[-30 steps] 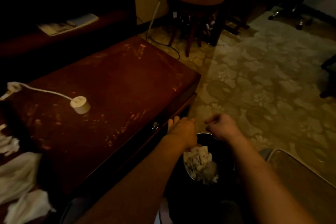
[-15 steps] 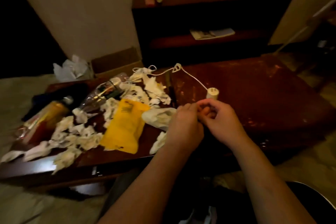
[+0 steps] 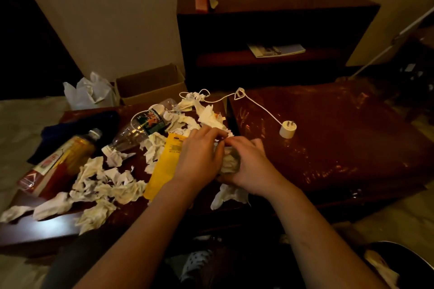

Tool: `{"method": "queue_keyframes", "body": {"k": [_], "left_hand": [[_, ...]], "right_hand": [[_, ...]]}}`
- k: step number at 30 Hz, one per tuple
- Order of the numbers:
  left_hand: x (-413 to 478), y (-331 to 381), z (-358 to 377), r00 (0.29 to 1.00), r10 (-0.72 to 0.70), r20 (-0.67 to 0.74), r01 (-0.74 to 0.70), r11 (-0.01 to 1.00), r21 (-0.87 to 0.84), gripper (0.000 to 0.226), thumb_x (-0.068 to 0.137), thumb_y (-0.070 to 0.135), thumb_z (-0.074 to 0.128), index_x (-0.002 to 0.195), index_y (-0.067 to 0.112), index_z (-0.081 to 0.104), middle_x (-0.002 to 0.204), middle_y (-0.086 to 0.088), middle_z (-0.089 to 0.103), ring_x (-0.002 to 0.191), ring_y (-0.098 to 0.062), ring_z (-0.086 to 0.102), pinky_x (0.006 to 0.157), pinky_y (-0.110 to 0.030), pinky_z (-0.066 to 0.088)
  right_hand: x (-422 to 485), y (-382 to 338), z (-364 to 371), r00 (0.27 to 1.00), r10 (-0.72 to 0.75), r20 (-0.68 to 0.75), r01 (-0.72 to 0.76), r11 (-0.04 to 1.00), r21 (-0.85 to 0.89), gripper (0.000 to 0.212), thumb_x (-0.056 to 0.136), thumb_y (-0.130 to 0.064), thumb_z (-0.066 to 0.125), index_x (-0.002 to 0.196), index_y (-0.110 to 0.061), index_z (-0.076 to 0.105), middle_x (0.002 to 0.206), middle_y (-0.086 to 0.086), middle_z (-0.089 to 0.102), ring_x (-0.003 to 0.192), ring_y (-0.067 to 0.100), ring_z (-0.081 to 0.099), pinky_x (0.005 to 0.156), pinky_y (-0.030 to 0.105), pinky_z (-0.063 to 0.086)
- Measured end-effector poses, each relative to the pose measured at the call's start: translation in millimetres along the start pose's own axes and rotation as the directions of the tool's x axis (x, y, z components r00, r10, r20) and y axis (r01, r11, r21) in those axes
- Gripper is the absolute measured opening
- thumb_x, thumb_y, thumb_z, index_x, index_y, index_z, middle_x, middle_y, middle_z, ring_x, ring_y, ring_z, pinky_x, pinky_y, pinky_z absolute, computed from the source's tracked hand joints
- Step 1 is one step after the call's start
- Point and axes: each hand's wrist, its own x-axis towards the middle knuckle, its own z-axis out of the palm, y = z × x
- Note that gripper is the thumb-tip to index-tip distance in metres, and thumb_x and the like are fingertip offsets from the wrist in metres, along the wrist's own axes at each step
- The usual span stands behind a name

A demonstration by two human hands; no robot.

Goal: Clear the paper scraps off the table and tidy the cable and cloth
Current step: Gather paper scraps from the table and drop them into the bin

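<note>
White paper scraps (image 3: 110, 185) litter tabletop (image 3: 340, 148) left of yellow packet (image 3: 164, 166). Left hand (image 3: 199, 159) and right hand (image 3: 251, 166), by plug (image 3: 288, 129) a moment ago, now curl round scrap wad (image 3: 229, 162) just right of packet. Cable (image 3: 260, 107) beyond packet, dark cloth (image 3: 77, 124) far left, both untouched. Clearing judged well short.

The left hand (image 3: 199, 157) and right hand (image 3: 251, 166) are bare, as are both forearms. Dark fabric with pale spots (image 3: 197, 263) shows at lower centre.
</note>
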Motion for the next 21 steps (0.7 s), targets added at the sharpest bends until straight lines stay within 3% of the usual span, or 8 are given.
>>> {"method": "queue_keyframes", "body": {"k": [6, 10, 12, 15, 18, 21], "left_hand": [[1.3, -19.8, -7.3, 0.997, 0.039, 0.064, -0.039, 0.999, -0.005, 0.027, 0.099, 0.048, 0.049, 0.117, 0.034, 0.063, 0.11, 0.01, 0.062, 0.104, -0.013, 0.05, 0.09, -0.038, 0.044], [-0.4, -20.7, -11.5, 0.991, 0.089, 0.097, -0.085, 0.995, -0.048, 0.04, 0.094, 0.061, 0.042, 0.117, 0.036, 0.063, 0.112, 0.015, 0.061, 0.105, -0.008, 0.051, 0.092, -0.038, 0.045], [-1.8, -19.9, -14.7, 0.984, 0.141, 0.111, -0.138, 0.99, -0.04, 0.052, 0.085, 0.073, 0.046, 0.119, 0.037, 0.062, 0.114, 0.016, 0.062, 0.103, -0.006, 0.05, 0.088, -0.033, 0.045], [-3.4, -12.8, -14.6, 0.968, 0.21, 0.138, -0.207, 0.978, -0.032, 0.065, 0.074, 0.082, 0.056, 0.12, 0.038, 0.064, 0.114, 0.018, 0.064, 0.102, -0.005, 0.054, 0.081, -0.027, 0.048], [-1.5, 0.0, -6.2, 0.966, 0.221, 0.138, -0.199, 0.968, -0.154, 0.059, 0.071, 0.068, 0.075, 0.119, 0.035, 0.065, 0.114, 0.017, 0.066, 0.102, -0.002, 0.059, 0.08, -0.026, 0.054], [1.0, 13.7, 2.7, 0.97, 0.212, 0.116, -0.177, 0.95, -0.256, 0.048, 0.073, 0.046, 0.085, 0.115, 0.028, 0.07, 0.108, 0.013, 0.068, 0.096, -0.001, 0.061, 0.079, -0.022, 0.053]], "right_hand": [[15.9, 2.6, 17.5, 0.997, 0.045, -0.06, -0.049, 0.997, -0.067, 0.044, 0.081, -0.042, 0.076, 0.122, -0.044, 0.06, 0.106, -0.015, 0.058, 0.105, 0.01, 0.043, 0.083, 0.036, 0.052], [13.0, -2.3, 10.6, 0.994, 0.009, -0.11, -0.016, 0.998, -0.062, 0.03, 0.085, -0.03, 0.071, 0.113, -0.039, 0.07, 0.098, -0.014, 0.064, 0.093, 0.012, 0.05, 0.077, 0.037, 0.049], [6.3, -1.2, 3.0, 0.988, -0.036, -0.152, 0.028, 0.998, -0.054, 0.025, 0.085, -0.025, 0.074, 0.107, -0.037, 0.074, 0.094, -0.019, 0.066, 0.091, 0.01, 0.051, 0.076, 0.032, 0.047], [-5.3, 5.0, -9.9, 0.969, -0.029, -0.244, 0.015, 0.998, -0.059, 0.031, 0.078, -0.013, 0.08, 0.101, -0.033, 0.077, 0.087, -0.031, 0.059, 0.088, 0.004, 0.049, 0.073, 0.013, 0.037], [-17.8, 9.2, -21.9, 0.945, -0.007, -0.327, -0.007, 0.999, -0.042, 0.036, 0.072, -0.001, 0.079, 0.098, -0.026, 0.08, 0.091, -0.028, 0.063, 0.087, 0.006, 0.052, 0.075, 0.01, 0.038], [-30.1, 12.8, -30.2, 0.918, 0.022, -0.396, -0.026, 1.0, -0.003, 0.034, 0.068, -0.002, 0.082, 0.09, -0.028, 0.079, 0.081, -0.043, 0.058, 0.087, 0.002, 0.057, 0.077, 0.015, 0.046]]}}
